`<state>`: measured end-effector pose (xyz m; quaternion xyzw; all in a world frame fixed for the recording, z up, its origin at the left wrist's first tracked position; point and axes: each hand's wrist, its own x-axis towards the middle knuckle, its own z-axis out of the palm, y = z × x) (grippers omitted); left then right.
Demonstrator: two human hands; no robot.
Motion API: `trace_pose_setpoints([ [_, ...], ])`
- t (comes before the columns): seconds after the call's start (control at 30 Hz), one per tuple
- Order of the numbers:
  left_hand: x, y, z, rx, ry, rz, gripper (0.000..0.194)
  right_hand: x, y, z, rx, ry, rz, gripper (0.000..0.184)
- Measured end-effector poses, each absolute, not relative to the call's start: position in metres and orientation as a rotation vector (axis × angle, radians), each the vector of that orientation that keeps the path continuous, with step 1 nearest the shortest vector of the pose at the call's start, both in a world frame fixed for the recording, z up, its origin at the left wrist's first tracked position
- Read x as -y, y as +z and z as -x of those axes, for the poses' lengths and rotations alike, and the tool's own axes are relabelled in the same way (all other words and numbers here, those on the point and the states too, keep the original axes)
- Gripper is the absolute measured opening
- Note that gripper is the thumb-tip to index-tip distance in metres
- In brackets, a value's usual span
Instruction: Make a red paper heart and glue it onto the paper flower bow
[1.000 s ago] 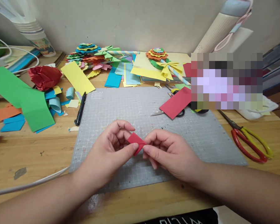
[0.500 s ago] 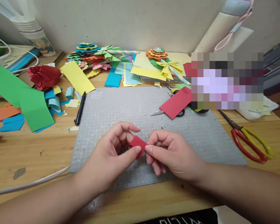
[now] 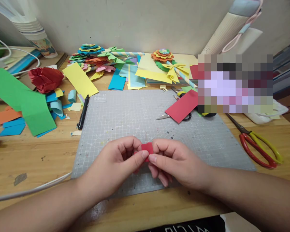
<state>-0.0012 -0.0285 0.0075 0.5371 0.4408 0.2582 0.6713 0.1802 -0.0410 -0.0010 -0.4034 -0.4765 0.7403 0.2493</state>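
Both my hands pinch a small folded red paper piece [image 3: 147, 148] just above the near part of the grey cutting mat [image 3: 125, 112]. My left hand [image 3: 116, 166] grips its left side between thumb and fingers. My right hand [image 3: 176, 162] grips its right side the same way, the thumbs almost touching. Most of the paper is hidden between the fingers. A larger red paper rectangle [image 3: 182, 105] lies on the mat's far right, over small black-handled scissors [image 3: 166, 116].
Red-and-yellow scissors [image 3: 258, 145] lie right of the mat. A black pen [image 3: 83, 112] rests along the mat's left edge. Green strips [image 3: 21, 100], blue and yellow papers, a crumpled red paper [image 3: 45, 79] and paper flowers [image 3: 163, 56] crowd the back. A white cable [image 3: 31, 190] crosses the front left.
My hands have drawn closer together and slightly nearer to me. The red piece has gone from an open diamond shape to a smaller fold, now mostly covered by my fingers.
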Motion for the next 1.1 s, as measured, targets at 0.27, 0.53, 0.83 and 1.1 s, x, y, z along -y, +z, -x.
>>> trace_pose_setpoints([
  [0.27, 0.0237, 0.0022, 0.0042, -0.946, 0.627, -1.000, 0.022, 0.0404, -0.0088, -0.1812, 1.210, 1.970, 1.025, 0.025],
  [0.53, 0.0236, 0.0014, 0.0051, -0.969, 0.611, -0.980, 0.022, 0.0407, -0.0077, -0.1807, 1.190, 1.978, 1.058, 0.027],
  [0.83, 0.0261, 0.0034, 0.0033, -1.016, 0.626, -1.127, 0.023, 0.0414, -0.0059, -0.1799, 1.266, 2.002, 1.105, 0.027],
  [1.1, 0.0250, 0.0096, -0.0007, -0.969, 0.647, -1.132, 0.018, 0.0420, -0.0068, -0.1796, 1.349, 1.961, 1.093, 0.026],
])
